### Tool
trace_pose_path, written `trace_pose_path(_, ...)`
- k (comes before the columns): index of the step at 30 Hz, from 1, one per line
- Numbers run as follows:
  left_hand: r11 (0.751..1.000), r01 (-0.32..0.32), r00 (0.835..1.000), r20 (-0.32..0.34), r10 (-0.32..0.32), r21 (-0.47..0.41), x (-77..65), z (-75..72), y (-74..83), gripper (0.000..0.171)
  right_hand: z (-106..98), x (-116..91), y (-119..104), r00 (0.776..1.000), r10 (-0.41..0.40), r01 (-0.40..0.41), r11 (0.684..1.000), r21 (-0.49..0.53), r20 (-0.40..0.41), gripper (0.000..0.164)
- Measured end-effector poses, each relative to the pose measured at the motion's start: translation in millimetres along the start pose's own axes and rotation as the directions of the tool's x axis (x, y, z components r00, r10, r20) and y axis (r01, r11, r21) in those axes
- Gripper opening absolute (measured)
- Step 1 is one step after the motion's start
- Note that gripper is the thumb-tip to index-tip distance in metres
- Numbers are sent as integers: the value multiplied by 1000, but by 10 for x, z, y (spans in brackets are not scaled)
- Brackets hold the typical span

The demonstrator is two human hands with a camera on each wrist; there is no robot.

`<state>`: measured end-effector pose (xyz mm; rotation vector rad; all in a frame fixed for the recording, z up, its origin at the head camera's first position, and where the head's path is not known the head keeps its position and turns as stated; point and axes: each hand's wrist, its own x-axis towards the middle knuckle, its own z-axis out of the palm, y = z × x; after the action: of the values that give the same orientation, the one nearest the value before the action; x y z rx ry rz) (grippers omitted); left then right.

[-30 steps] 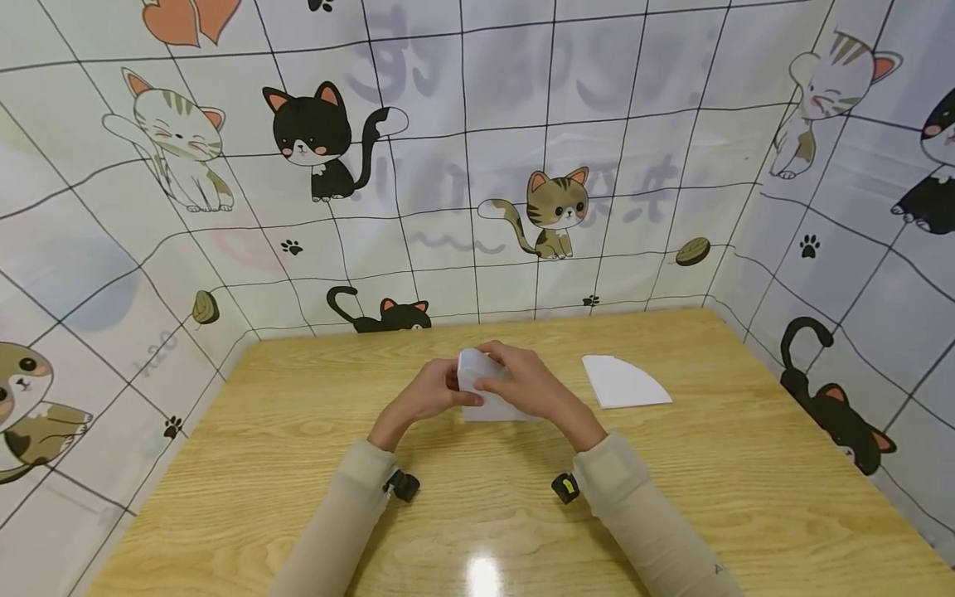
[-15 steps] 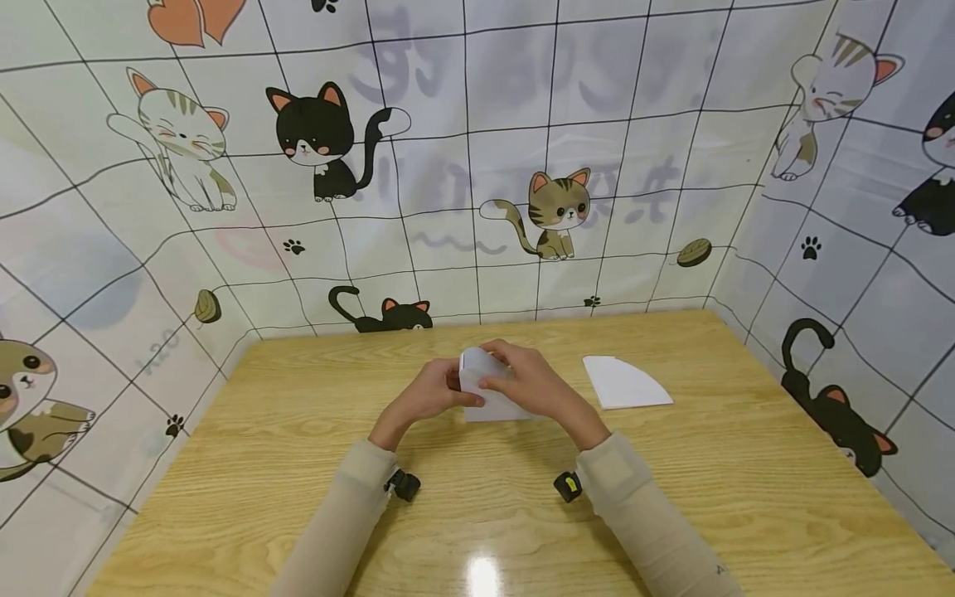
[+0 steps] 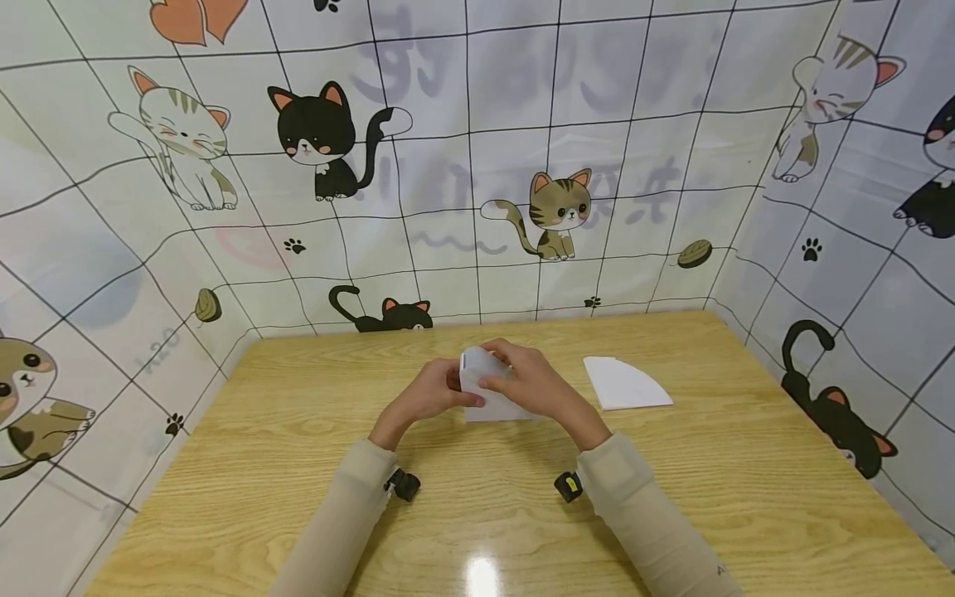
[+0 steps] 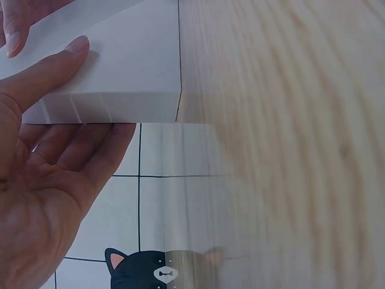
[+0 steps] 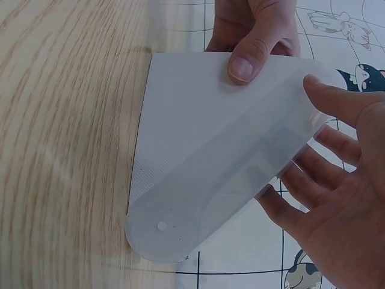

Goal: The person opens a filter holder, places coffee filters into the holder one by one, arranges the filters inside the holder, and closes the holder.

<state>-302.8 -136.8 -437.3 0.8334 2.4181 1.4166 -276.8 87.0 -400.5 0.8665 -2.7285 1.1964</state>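
A white, fan-shaped stack of paper coffee filters [image 3: 496, 409] is held up between both hands in the head view. A frosted plastic strip [image 5: 222, 180] with rounded ends and a small hole wraps one long edge in the right wrist view. My left hand [image 3: 429, 390] grips the stack [image 4: 132, 54], thumb on the face and fingers underneath. My right hand [image 3: 531, 383] holds the strip side, its thumb on the plastic near one rounded end and its fingers along the underside. The far side of the stack is hidden.
To the right of the hands, a quarter-circle stack of white papers [image 3: 627, 383] lies flat on the wooden table [image 3: 477, 506]. Cat-patterned cloth walls [image 3: 448, 191] stand behind the table and on both sides.
Both hands keep their hold on the coffee filters with almost no movement; the head view has only shifted very slightly.
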Motion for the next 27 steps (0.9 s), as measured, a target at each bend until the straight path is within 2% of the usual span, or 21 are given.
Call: trace_pose_path(27,999,3,1000,-12,-3,36,3,1,-21,39,7,2,31,1000,-1,1,1000,1,-24,47)
